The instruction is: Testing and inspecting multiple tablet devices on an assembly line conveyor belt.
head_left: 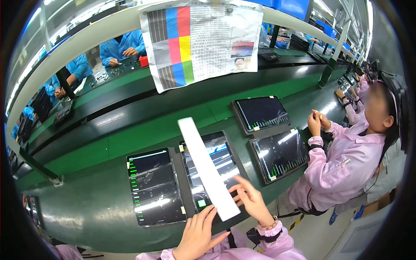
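A long white strip (208,169) slants across the middle tablet (218,150), covering much of its lit screen; its far end reaches past the tablet. My right hand (253,203) has its fingertips at the strip's right edge, near its close end, and seems to grip it; the contact is partly hidden. On the other side, my left hand (197,234) touches the strip's left edge with its fingertips, fingers stretched and thumb apart. To the left lies another tablet (156,186) with a dark screen, a column of green and white marks, and clear film over it.
Two more dark-screened tablets (262,113) (281,154) lie to the right, on the green bench (95,203). A person in pink (346,160) sits beside them, hands together. A printed colour sheet (203,43) hangs from a white rail ahead. People in blue (123,47) work beyond.
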Tool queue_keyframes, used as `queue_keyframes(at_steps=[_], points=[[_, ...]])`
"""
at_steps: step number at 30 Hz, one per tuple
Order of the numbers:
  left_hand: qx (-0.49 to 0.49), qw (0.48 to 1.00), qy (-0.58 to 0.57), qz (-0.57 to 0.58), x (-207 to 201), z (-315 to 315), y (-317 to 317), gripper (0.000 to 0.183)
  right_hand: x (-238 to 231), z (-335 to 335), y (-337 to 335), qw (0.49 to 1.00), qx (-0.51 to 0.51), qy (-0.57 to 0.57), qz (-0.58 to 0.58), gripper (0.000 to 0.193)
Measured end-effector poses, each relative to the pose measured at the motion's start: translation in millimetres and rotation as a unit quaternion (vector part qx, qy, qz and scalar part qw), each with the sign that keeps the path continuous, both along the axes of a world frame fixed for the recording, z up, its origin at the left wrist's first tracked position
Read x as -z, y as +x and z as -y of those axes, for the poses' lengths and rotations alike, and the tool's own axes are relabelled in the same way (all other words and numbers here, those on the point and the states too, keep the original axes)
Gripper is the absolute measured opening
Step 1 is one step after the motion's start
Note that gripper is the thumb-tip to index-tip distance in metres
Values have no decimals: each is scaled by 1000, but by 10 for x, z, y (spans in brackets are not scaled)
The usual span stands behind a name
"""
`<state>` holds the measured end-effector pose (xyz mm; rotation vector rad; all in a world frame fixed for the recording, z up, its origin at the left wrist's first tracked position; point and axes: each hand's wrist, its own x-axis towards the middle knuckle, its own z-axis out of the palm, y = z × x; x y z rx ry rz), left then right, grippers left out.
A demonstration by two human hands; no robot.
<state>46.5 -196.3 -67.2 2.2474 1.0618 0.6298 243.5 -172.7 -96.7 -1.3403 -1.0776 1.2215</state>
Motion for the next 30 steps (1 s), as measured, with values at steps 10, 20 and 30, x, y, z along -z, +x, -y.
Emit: queue_keyframes(at_steps=[10,20,30], points=[[5,1000,3,25,110,-3,-79,58,206,-37,39,954,126,126,240,34],[-9,998,42,-56,191,-56,-283,45,440,92,447,930,173,66,318,33],[-10,996,62,-63,142,-112,-248,44,527,24,482,962,140,76,222,30]])
